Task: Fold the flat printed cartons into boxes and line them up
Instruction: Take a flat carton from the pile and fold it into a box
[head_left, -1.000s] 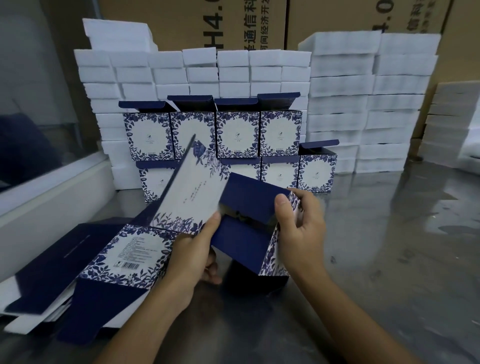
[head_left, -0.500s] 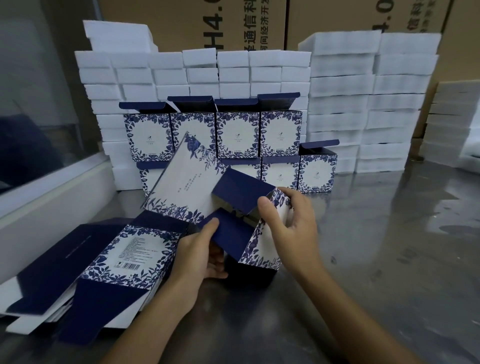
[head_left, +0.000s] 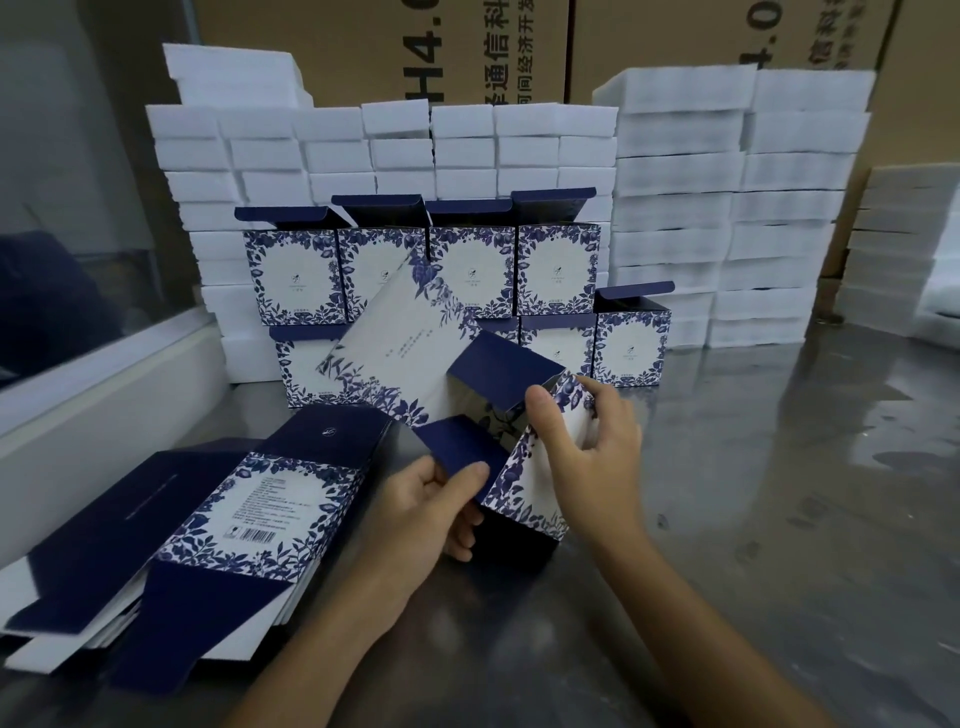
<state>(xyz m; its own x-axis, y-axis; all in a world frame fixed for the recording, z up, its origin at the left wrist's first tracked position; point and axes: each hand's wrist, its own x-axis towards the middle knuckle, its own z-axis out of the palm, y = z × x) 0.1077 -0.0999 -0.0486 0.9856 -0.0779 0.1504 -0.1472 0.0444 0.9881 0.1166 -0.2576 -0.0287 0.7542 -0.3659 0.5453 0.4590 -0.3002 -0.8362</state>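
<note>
Just in front of the stacked boxes (head_left: 470, 270), both the left hand (head_left: 421, 512) and the right hand (head_left: 592, 447) pinch flaps of a half-folded carton (head_left: 415, 358).

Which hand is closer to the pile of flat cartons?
Left. The left hand sits right beside the pile of flat cartons, pinching a blue flap of the carton being folded. The right hand grips that carton's far side.

carton (head_left: 405, 358): white, blue leaf print, navy flaps | foam blocks (head_left: 675, 208): white
</note>
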